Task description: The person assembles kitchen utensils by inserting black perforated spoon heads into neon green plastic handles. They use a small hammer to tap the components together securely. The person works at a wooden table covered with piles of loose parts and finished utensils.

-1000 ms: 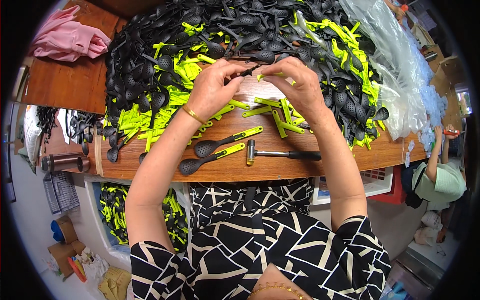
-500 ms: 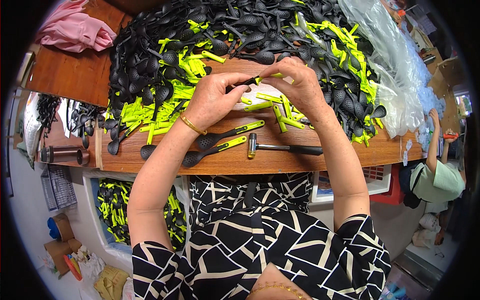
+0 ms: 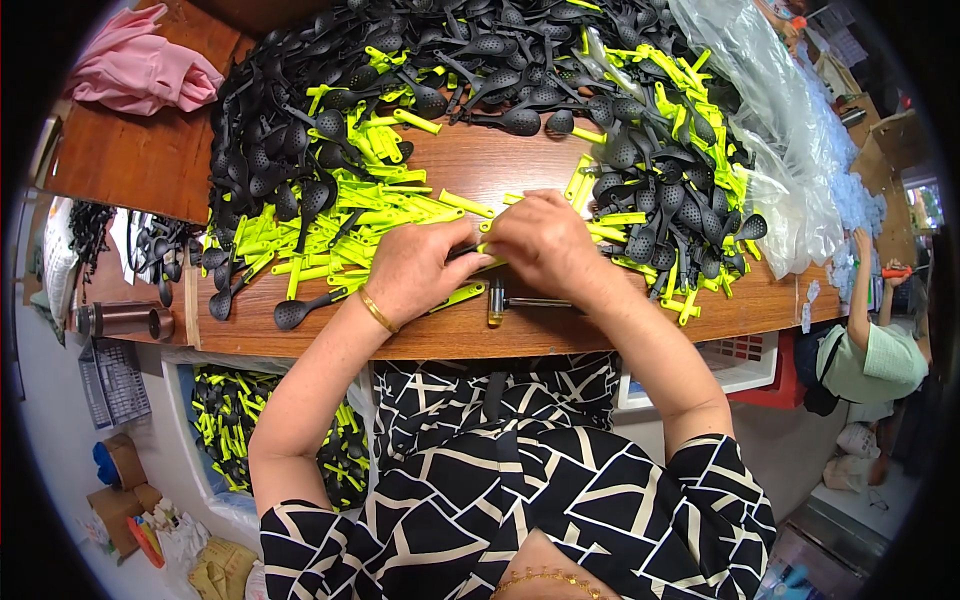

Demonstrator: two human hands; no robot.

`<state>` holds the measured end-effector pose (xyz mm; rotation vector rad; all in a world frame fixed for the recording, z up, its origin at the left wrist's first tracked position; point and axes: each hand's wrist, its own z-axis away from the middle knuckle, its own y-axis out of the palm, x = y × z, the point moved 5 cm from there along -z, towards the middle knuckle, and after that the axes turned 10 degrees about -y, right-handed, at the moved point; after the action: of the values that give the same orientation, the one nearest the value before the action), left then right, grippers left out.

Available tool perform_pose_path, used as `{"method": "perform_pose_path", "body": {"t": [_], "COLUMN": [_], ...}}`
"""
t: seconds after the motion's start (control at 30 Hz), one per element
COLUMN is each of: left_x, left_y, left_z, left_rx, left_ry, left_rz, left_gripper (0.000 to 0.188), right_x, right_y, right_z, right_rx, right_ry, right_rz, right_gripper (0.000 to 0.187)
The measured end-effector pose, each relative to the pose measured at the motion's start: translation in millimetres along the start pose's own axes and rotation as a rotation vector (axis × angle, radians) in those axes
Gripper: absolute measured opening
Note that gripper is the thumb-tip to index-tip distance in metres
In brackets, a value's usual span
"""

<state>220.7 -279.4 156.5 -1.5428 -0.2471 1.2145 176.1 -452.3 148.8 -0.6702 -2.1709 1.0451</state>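
Observation:
My left hand (image 3: 418, 265) is closed on a black kitchen utensil, of which only a bit of dark shaft shows between the fingers. My right hand (image 3: 545, 240) pinches a lime-green handle piece against the shaft's end, so both hands meet low over the table. Most of what they hold is hidden by the fingers. Below them lies a small hammer (image 3: 496, 302), its shaft running under my right forearm. A black spoon (image 3: 292, 315) rests beside my left wrist. Loose lime-green handles (image 3: 390, 210) pile up just left of and beyond my left hand.
Black slotted and solid spoons (image 3: 260, 160) heap around the table's far side. Clear plastic sheeting (image 3: 790, 200) lies at right. A bin (image 3: 180, 430) of black-and-green utensils stands below left. A metal flask (image 3: 125, 320), pink cloth (image 3: 150, 65) and another person (image 3: 870, 350) are farther off.
Both hands have come down toward the table's near edge, still together on the black-and-green utensil. The loose green handles near the right hand have shifted, and my forearms cover more of the hammer and spoons.

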Motion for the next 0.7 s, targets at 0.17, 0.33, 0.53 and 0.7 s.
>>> {"method": "perform_pose_path", "body": {"t": [0.17, 0.33, 0.53, 0.7], "left_x": [-5.2, 17.2, 2.4, 20.7], "left_y": [7.1, 23.0, 15.4, 4.1], "left_z": [13.8, 29.7, 24.4, -2.0], "left_rx": [-0.254, -0.329, -0.325, -0.146], "left_ry": [0.303, 0.161, 0.169, -0.122], "left_rz": [-0.177, -0.220, -0.061, 0.381], "left_gripper": [0.020, 0.020, 0.029, 0.033], "right_x": [1.9, -52.7, -169.3, -111.8], "right_y": [8.6, -13.9, -34.3, -38.2], "right_z": [-1.1, -20.4, 0.4, -20.0], "right_rx": [0.120, -0.067, -0.019, -0.180], "right_ry": [0.110, 0.085, 0.176, 0.010], "right_rz": [-0.095, -0.258, 0.603, 0.299], "right_gripper": [0.016, 0.014, 0.025, 0.021]}}
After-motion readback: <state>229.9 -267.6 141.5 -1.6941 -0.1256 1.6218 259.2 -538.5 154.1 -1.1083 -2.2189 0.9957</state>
